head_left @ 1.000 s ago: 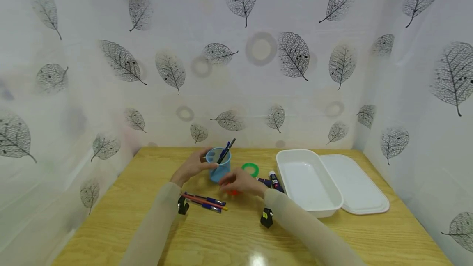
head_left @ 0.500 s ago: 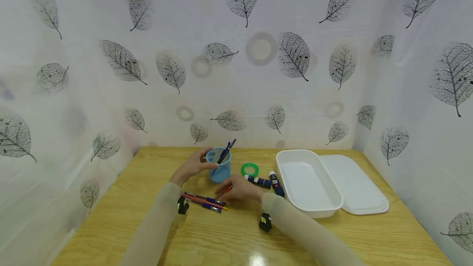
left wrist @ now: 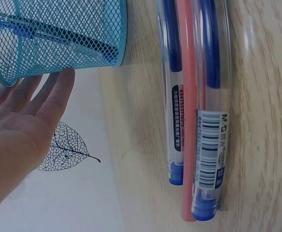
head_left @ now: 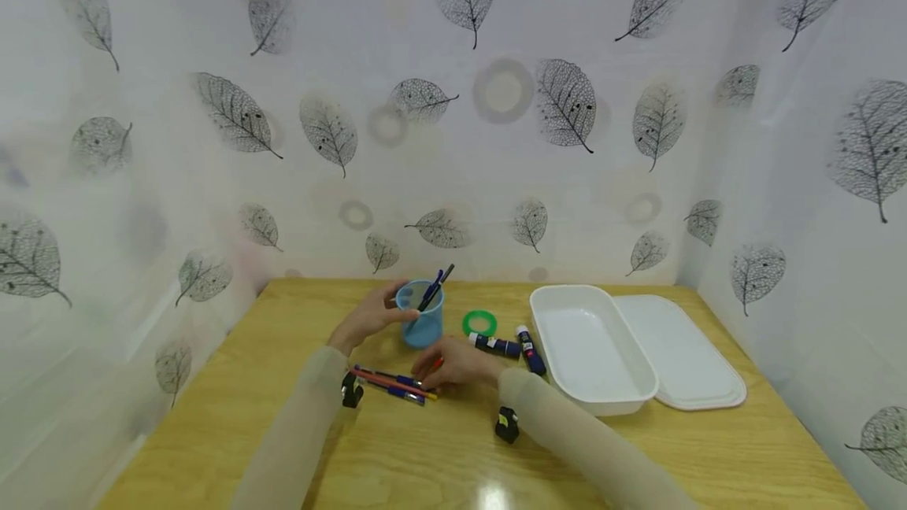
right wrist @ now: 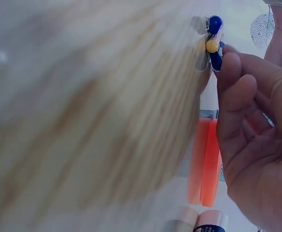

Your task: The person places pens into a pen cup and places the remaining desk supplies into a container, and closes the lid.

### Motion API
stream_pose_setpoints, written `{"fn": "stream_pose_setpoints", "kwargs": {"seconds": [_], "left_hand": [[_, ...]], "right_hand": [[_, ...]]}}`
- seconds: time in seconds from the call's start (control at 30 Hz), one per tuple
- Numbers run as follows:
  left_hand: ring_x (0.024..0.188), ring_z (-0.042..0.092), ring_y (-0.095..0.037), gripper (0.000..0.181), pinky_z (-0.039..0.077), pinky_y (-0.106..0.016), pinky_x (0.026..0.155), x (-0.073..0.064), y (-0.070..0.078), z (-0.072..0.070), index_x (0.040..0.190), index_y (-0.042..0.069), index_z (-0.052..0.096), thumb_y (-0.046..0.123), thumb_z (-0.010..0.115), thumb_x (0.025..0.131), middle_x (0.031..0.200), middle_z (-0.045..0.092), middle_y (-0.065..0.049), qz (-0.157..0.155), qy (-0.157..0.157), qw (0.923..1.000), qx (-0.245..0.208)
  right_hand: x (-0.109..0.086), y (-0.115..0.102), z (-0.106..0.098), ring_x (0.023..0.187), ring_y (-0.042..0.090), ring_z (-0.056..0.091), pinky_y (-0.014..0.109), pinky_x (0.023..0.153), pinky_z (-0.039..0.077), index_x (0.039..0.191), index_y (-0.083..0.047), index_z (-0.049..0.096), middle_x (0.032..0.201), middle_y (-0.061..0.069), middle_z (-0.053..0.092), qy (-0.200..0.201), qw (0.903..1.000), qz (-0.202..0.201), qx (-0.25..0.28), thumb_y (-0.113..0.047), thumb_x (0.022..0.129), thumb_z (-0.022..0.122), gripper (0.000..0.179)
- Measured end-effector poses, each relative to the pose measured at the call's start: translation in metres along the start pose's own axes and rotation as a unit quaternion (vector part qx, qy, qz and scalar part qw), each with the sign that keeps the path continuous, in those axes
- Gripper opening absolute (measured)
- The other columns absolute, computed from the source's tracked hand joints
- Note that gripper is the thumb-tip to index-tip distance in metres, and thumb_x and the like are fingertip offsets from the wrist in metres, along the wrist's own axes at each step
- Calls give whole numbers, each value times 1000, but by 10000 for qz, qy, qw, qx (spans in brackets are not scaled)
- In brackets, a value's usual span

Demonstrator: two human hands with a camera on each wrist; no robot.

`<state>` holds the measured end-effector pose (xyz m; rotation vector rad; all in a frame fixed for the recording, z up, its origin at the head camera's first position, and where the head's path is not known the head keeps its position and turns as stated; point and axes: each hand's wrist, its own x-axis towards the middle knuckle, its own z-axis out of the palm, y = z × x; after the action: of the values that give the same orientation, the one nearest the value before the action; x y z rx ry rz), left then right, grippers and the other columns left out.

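Observation:
My left hand (head_left: 370, 319) grips the blue mesh pen cup (head_left: 423, 329), thumb at its rim and fingers against its side. Pens (head_left: 437, 287) lean inside the cup. In front of it lie two blue-capped gel pens (left wrist: 211, 121) with a red pencil (left wrist: 189, 111) between them, a yellow tip at its end. My right hand (head_left: 459, 363) is at the capped end of the farther pen (right wrist: 217, 61), pinching it between the fingertips in the right wrist view. Partly hidden behind that hand is an orange-red item (right wrist: 204, 164).
Right of the hands lie a green tape roll (head_left: 479, 323) and two dark blue glue sticks (head_left: 496, 345) with white caps. Farther right are a white plastic tub (head_left: 595, 352) and its flat white lid (head_left: 683, 352). A leaf-print curtain (head_left: 453, 179) rises behind the wooden table (head_left: 283, 431).
My right hand has come down and toward me from beside the cup to the pens, uncovering a glue stick. My left hand stays on the cup.

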<state>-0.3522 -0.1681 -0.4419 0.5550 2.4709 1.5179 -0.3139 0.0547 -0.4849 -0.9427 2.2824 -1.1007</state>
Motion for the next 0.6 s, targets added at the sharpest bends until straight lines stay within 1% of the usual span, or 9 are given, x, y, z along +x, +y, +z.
{"fn": "stream_pose_setpoints", "kwargs": {"seconds": [0.1, 0.2, 0.3, 0.33, 0.43, 0.53, 0.6], "left_hand": [[137, 39, -46, 82, 34, -60, 110, 2, 1, -1, 154, 6, 27, 28, 72, 90, 153, 38, -20, 21, -30, 10000, -38], [137, 38, -46, 81, 34, -60, 111, 2, 4, -2, 154, 4, 26, 24, 72, 91, 153, 37, -22, 0, -70, 9999, -95], [137, 39, -47, 78, 34, -60, 110, -3, 17, -3, 153, 1, 27, 19, 71, 91, 152, 37, -25, -13, -151, 9998, -164], [137, 39, -47, 77, 35, -59, 110, -4, 18, -3, 153, 1, 28, 19, 71, 91, 152, 38, -24, -12, -149, 9998, -160], [137, 41, -45, 77, 36, -58, 110, -3, 15, -3, 152, 5, 32, 23, 72, 90, 152, 40, -21, -6, -100, 9999, -140], [137, 41, -43, 79, 36, -57, 110, 2, 2, -1, 152, 9, 32, 28, 74, 88, 152, 41, -17, -14, -7, 9999, -105], [138, 40, -43, 80, 36, -57, 110, 2, 2, -1, 153, 8, 31, 28, 74, 88, 153, 40, -18, -4, -23, 9999, -120]], "right_hand": [[0, -1, -2, 63, 8, 66, 23, 57, 54, 106, -15, 75, 89, -8, 74, 21, 10000, 75, 28, -11, 86, 75, 21], [-3, -5, -6, 59, 10, 64, 24, 54, 54, 106, -12, 74, 86, -6, 74, 31, 9996, 251, 147, -10, 87, 73, 19], [-6, -10, -9, 54, 10, 62, 23, 52, 52, 106, -9, 73, 83, -3, 73, 42, 9993, 325, 152, -8, 89, 71, 18], [-7, -11, -10, 53, 9, 61, 22, 51, 51, 106, -9, 73, 83, -2, 73, 56, 9993, 349, 142, -7, 89, 71, 17], [-10, -12, -12, 52, 9, 59, 21, 50, 49, 106, -6, 73, 85, 0, 73, 85, 9994, 307, 140, -6, 89, 70, 17], [-13, -9, -12, 52, 9, 59, 21, 50, 49, 107, -6, 73, 88, 0, 74, 88, 9994, 286, 174, -8, 90, 70, 17], [-15, -7, -12, 52, 9, 59, 21, 50, 50, 108, -7, 73, 89, -2, 74, 91, 9995, 267, 138, -10, 90, 70, 18]]}}
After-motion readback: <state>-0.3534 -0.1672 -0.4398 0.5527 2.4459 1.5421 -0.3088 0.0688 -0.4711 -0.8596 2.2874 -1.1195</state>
